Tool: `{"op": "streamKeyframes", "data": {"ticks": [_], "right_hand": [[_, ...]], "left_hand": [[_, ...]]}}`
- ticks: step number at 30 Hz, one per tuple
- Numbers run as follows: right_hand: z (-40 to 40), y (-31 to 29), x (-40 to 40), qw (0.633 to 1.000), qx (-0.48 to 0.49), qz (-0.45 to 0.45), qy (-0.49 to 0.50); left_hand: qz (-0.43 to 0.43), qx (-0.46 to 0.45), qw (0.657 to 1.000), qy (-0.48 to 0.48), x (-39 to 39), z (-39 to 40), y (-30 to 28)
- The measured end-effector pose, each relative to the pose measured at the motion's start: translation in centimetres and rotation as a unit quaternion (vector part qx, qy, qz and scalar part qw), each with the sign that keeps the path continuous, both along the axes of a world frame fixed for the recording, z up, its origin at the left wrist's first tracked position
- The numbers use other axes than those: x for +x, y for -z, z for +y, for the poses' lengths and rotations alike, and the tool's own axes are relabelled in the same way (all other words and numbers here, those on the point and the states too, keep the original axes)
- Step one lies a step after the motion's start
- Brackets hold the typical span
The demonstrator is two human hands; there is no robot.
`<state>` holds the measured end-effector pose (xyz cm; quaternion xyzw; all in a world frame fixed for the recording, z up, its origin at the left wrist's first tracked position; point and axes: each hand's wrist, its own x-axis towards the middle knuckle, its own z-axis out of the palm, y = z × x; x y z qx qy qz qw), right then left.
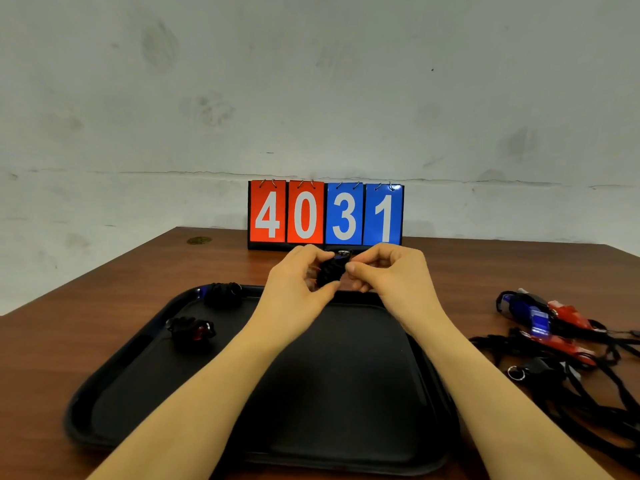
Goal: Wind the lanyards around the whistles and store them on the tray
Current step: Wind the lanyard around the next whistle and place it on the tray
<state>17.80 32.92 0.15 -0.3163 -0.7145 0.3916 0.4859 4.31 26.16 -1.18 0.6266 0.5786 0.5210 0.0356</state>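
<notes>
Both hands on one wrapped whistle (330, 271)
Left hand (294, 289) grips it with curled fingers; right hand (388, 271) apparently pinches its lanyard end.

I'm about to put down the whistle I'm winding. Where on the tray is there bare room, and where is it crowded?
The tray is bare across its middle, near edge and right half, under both forearms. Its far-left corner is taken by a blue wound whistle and a red wound whistle. The table right of the tray is crowded with the unwound whistle pile.
</notes>
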Motion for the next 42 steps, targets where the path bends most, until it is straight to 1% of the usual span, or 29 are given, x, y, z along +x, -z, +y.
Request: {"op": "streamKeyframes", "data": {"ticks": [8, 11, 14, 16, 18, 20, 26, 29, 31, 36, 39, 42], "right_hand": [[-0.6, -0.1, -0.1, 0.999, -0.013, 0.049, -0.017], [-0.7, -0.1, -0.1, 0.999, -0.005, 0.040, -0.026], [-0.6, -0.1, 0.0, 0.999, 0.010, 0.028, -0.029], [-0.5, 0.0, 0.0, 0.999, 0.050, 0.008, -0.004], [-0.5, 0.2, 0.0, 0.993, 0.116, -0.011, 0.030], [-0.5, 0.3, 0.1, 0.986, 0.162, -0.007, 0.039], [-0.1, 0.3, 0.3, 0.966, 0.245, -0.071, 0.037], [0.2, 0.2, 0.3, 0.960, 0.262, -0.095, 0.039], [0.3, 0.2, 0.3, 0.959, 0.261, -0.107, 0.037], [0.2, 0.1, 0.3, 0.961, 0.244, -0.130, 0.025], [0.0, 0.2, 0.3, 0.962, 0.251, -0.109, 0.016], [-0.2, 0.4, 0.1, 0.957, 0.273, -0.101, 0.017]], "left_hand": [[-0.024, -0.017, 0.999, 0.013, -0.3, 0.1, 0.1], [-0.030, -0.014, 0.999, 0.018, -0.4, 0.1, -0.1], [-0.015, -0.014, 1.000, 0.017, -0.5, 0.0, -0.1], [0.000, -0.015, 1.000, 0.010, -0.5, 0.1, 0.0], [0.012, -0.015, 1.000, 0.005, -0.5, 0.0, 0.0], [0.020, -0.015, 1.000, 0.003, -0.4, -0.1, 0.0], [0.073, -0.009, 0.997, 0.003, -0.7, -0.1, 0.1], [0.107, -0.011, 0.994, 0.014, -0.8, 0.2, 0.3], [0.115, -0.023, 0.993, 0.021, -0.7, 0.3, 0.4], [0.081, -0.084, 0.992, 0.039, -0.3, 0.3, 0.5], [0.021, -0.084, 0.994, 0.060, 0.0, 0.2, 0.3], [-0.048, -0.055, 0.996, 0.058, 0.3, 0.4, 0.1]]}}
